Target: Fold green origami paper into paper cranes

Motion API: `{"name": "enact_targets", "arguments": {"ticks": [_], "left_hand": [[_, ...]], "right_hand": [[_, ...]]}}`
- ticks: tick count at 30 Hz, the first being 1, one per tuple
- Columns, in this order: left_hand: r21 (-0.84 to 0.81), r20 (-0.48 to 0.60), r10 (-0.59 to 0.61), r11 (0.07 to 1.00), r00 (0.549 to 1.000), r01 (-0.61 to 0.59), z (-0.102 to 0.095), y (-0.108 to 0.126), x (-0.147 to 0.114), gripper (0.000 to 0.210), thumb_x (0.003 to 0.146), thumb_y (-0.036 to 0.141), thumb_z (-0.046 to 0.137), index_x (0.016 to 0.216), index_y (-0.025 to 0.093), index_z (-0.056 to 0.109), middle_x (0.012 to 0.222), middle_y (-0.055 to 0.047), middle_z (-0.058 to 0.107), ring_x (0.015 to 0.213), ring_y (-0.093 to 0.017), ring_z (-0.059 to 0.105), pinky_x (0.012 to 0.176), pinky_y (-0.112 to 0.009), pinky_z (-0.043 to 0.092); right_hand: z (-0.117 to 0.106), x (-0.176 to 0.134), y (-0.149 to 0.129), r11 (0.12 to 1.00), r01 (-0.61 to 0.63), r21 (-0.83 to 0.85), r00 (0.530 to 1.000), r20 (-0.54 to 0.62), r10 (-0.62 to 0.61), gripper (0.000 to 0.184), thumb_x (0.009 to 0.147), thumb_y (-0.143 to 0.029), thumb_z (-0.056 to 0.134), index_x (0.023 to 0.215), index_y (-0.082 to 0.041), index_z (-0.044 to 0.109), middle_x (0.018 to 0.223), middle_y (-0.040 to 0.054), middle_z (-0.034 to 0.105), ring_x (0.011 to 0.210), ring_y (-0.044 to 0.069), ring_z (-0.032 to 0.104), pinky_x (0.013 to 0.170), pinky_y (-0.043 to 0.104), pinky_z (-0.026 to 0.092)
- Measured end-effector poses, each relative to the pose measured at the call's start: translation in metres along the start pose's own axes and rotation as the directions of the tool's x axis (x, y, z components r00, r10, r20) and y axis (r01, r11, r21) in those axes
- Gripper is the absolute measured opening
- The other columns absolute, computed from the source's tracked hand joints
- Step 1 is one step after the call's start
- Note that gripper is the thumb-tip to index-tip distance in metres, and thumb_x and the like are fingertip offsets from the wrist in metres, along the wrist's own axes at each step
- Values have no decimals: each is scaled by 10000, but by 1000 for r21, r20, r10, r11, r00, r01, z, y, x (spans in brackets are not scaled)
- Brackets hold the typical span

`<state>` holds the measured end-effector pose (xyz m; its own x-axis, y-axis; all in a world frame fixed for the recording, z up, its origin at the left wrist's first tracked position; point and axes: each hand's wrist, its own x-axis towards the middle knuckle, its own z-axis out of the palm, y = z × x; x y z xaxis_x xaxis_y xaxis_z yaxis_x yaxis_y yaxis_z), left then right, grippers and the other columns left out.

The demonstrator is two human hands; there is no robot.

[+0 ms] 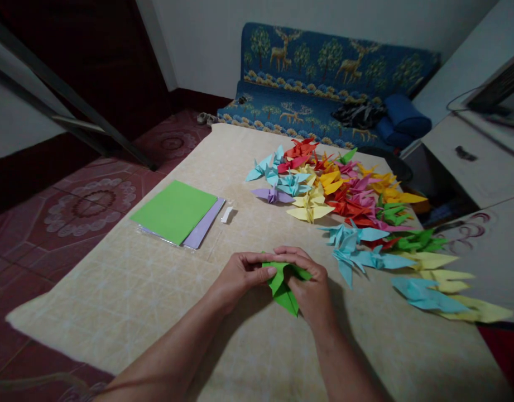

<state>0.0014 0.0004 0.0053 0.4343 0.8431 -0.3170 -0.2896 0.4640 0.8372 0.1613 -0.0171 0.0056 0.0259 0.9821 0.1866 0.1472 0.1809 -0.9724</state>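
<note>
- Counter [93, 318] is spreading across the foreground under a pale yellowish cloth [156, 273], its faint web of straight lines showing and its near-left corner rounding off softly.
- Beyond it, a long sofa [307, 92] is displaying a blue patterned cover with deer, trees and a scalloped border.
- Folded paper birds [352, 208] are crowding the counter's right side, their pointed wings overlapping in red, orange, pink, yellow, green and light blue; a lilac bird [272, 194] is sitting at the left edge of the group.
- To the left, a smooth, flat green sheet [175, 212] is lying askew over lilac paper [203, 226], with shiny clear plastic peeking out beneath.
- The left hand [244, 276] is pinching creased green paper [285, 297], its thumb pressing flat on one flap.
- The right hand [313, 282] is grasping the same paper, its fingers curling around the opposite side.
- That green paper is staying between both hands above the counter's near middle, angular, its sharp point aiming downward.
- A small white scrap [227, 215] is resting beside the sheets.
</note>
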Motion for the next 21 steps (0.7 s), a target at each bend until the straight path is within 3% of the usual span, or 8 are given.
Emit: {"name": "enact_targets", "arguments": {"ticks": [4,13,21], "left_hand": [[2,18,17,1000,1000,-17,1,3,-1,423,711,334,796,1063,107,744,979,-157,742,839,-228,672,807,-339,491],[2,16,61,998,998,-61,1,-1,1,496,566,251,887,1029,129,754,918,-112,743,807,-219,666,779,-333,486],[49,37,80,995,996,-82,4,2,-1,438,622,276,853,1016,116,749,958,-120,732,865,-228,663,807,-318,483]], "right_hand": [[-1,1,-3,1000,-16,-26,1000,10,16,319,733,-73,584,891,-276,771,1002,34,689,995,190,641,859,307,513],[1,1,-1,999,-4,-33,1000,-6,4,353,688,-47,551,876,-268,753,1009,33,680,995,198,645,879,338,529],[2,-1,-2,999,10,-38,1000,7,-9,336,698,-46,581,889,-268,745,1014,37,658,995,204,640,876,344,523]]}}
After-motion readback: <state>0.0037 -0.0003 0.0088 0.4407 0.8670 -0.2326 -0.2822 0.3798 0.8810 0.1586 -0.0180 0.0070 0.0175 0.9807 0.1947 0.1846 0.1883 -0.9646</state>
